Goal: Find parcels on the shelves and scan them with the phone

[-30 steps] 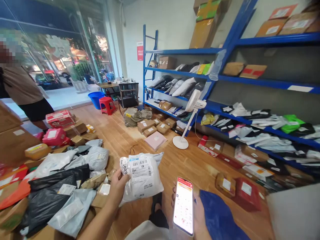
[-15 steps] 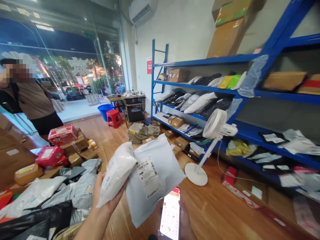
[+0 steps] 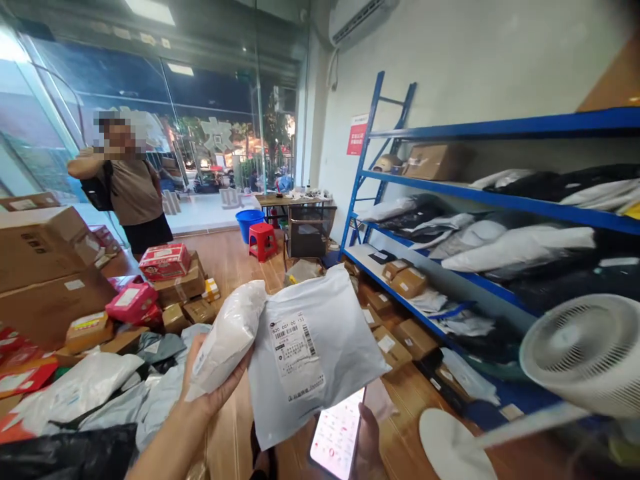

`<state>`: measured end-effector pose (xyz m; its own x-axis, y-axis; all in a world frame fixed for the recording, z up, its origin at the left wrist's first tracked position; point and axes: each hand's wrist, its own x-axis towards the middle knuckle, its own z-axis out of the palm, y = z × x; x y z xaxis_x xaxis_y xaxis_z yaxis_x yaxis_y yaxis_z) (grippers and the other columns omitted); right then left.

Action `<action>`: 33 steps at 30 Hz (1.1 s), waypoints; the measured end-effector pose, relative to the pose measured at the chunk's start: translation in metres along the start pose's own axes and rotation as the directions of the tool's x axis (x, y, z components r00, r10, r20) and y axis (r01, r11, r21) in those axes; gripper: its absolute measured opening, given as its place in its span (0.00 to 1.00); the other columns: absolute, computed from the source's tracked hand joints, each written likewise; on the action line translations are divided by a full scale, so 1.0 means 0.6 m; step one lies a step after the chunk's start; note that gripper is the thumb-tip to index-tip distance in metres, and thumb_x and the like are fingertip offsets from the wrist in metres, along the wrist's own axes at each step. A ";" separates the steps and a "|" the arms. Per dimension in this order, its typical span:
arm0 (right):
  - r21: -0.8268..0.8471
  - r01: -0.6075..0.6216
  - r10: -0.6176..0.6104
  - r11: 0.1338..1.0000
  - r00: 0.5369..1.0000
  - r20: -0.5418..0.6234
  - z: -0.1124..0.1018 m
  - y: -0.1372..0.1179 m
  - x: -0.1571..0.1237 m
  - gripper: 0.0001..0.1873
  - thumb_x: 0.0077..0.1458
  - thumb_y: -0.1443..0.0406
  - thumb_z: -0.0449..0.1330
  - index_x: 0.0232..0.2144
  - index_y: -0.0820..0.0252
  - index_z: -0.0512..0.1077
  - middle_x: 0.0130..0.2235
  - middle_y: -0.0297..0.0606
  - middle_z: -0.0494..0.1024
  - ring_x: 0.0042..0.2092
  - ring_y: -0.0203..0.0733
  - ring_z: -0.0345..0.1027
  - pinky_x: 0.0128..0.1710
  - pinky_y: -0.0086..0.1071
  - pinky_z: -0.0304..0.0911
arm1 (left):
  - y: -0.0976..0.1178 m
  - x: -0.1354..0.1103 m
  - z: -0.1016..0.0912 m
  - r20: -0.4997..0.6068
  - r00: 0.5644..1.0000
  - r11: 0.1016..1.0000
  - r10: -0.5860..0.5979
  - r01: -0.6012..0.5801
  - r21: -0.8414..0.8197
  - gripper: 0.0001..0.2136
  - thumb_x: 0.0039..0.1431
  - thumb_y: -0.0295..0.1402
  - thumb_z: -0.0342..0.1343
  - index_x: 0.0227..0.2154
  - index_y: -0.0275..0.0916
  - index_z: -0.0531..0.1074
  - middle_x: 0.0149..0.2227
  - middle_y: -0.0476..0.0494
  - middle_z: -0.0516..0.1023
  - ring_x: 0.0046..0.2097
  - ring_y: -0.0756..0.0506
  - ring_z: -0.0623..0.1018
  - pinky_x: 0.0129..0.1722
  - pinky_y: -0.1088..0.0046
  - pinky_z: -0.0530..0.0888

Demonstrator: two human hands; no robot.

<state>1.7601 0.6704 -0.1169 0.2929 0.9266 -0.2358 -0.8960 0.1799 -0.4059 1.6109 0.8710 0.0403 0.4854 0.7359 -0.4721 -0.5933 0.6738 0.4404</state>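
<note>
My left hand (image 3: 213, 393) is raised at the bottom centre, fingers curled round two white plastic mail bags. The left bag (image 3: 227, 337) is plump and unlabelled on this side. The larger bag (image 3: 320, 347) hangs to its right and shows a barcode label. Below them my right hand (image 3: 367, 437) grips a phone (image 3: 336, 437) with its screen lit, partly covered by the larger bag's lower edge.
Blue metal shelving (image 3: 480, 200) with parcels and bags runs along the right wall. A white standing fan (image 3: 583, 357) is close at right. A heap of bags and cardboard boxes (image 3: 55, 267) lies left. A person (image 3: 133, 193) stands by the glass front.
The view has swung rightward and closer to the shelving and fan. Since a second ago my left hand lifted the bags higher; the phone sank toward the frame's bottom edge.
</note>
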 end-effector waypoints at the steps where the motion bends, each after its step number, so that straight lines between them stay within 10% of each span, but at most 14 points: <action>1: -0.018 -0.028 0.028 0.999 0.999 0.016 0.001 -0.009 0.033 0.32 0.27 0.45 0.70 0.32 0.61 0.77 0.34 0.48 0.81 0.44 0.59 0.73 0.51 0.51 0.61 | 0.012 0.030 0.014 -0.002 1.000 1.000 0.009 -0.009 -0.003 0.13 0.52 0.28 0.49 0.39 0.44 0.73 0.29 0.47 0.80 0.32 0.43 0.80 0.29 0.66 0.81; 20: -0.137 -0.079 0.078 0.987 0.997 -0.009 0.111 -0.186 0.612 0.40 0.27 0.46 0.70 0.44 0.59 0.74 0.43 0.52 0.80 0.51 0.67 0.69 0.52 0.60 0.58 | 0.231 0.557 0.249 0.005 0.996 0.994 0.090 -0.089 -0.067 0.17 0.50 0.25 0.48 0.41 0.42 0.74 0.22 0.47 0.76 0.28 0.43 0.79 0.27 0.67 0.79; 27: -0.224 -0.146 0.151 0.964 0.989 0.005 0.145 -0.274 0.880 0.22 0.57 0.54 0.59 0.50 0.58 0.67 0.51 0.43 0.73 0.50 0.51 0.68 0.47 0.51 0.67 | 0.300 0.742 0.338 -0.079 0.982 0.978 0.171 -0.179 -0.112 0.12 0.45 0.22 0.48 0.31 0.39 0.72 0.20 0.50 0.74 0.24 0.46 0.77 0.27 0.66 0.80; 33: -0.302 -0.234 0.237 0.924 0.971 -0.027 0.205 -0.337 1.094 0.17 0.58 0.59 0.59 0.49 0.58 0.68 0.50 0.41 0.72 0.48 0.48 0.68 0.43 0.45 0.70 | 0.380 0.885 0.394 -0.162 0.943 0.949 0.291 -0.307 -0.079 0.05 0.44 0.23 0.49 0.23 0.38 0.68 0.16 0.49 0.73 0.18 0.47 0.73 0.21 0.70 0.76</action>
<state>2.0924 1.2827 -0.0811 0.0816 0.9335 -0.3492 -0.7961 -0.1498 -0.5864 1.8855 1.4312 0.0706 0.1807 0.8793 -0.4407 -0.7625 0.4083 0.5019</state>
